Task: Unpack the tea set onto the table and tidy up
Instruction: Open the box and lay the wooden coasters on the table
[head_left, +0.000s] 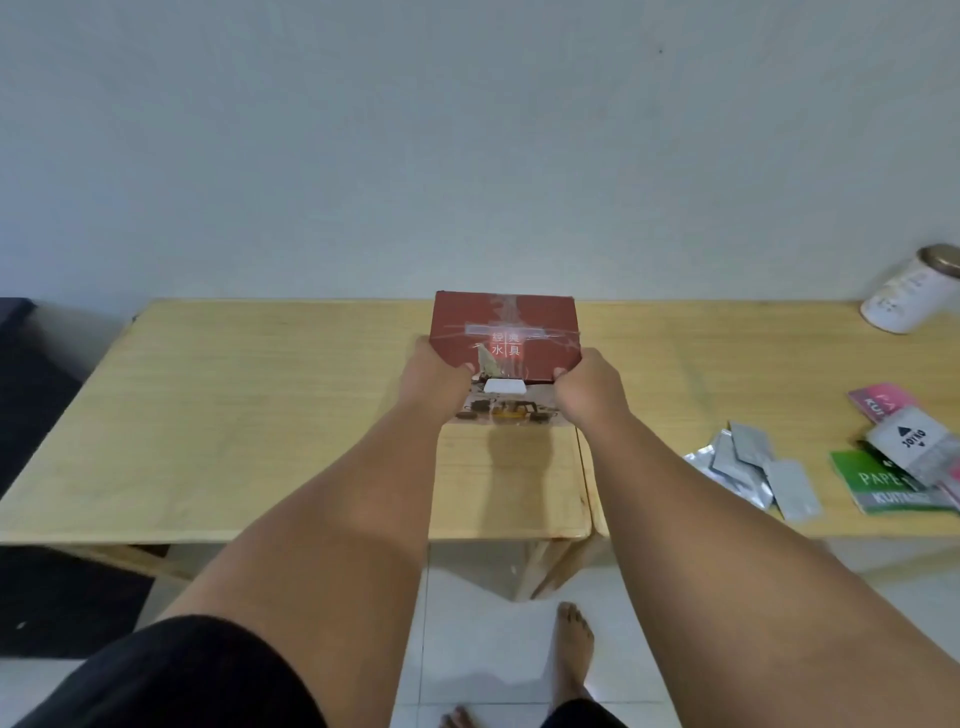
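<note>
A dark red cardboard box (506, 332) with clear tape and Chinese characters on its top rests near the middle of the light wooden table (234, 415), close to the wall. Its front face shows a white handle cut-out and a picture of a tea set. My left hand (434, 379) grips the box's front left corner. My right hand (587, 389) grips the front right corner. Both arms stretch forward over the table. The box is closed, so its contents are hidden.
A second wooden table (727, 364) joins on the right, carrying silver foil sachets (748, 467), a green paper pack (883, 486), a white card pack (914, 441), a pink pack (880, 400) and a white jar with a metal lid (909, 296). White wall behind; tiled floor and bare feet below.
</note>
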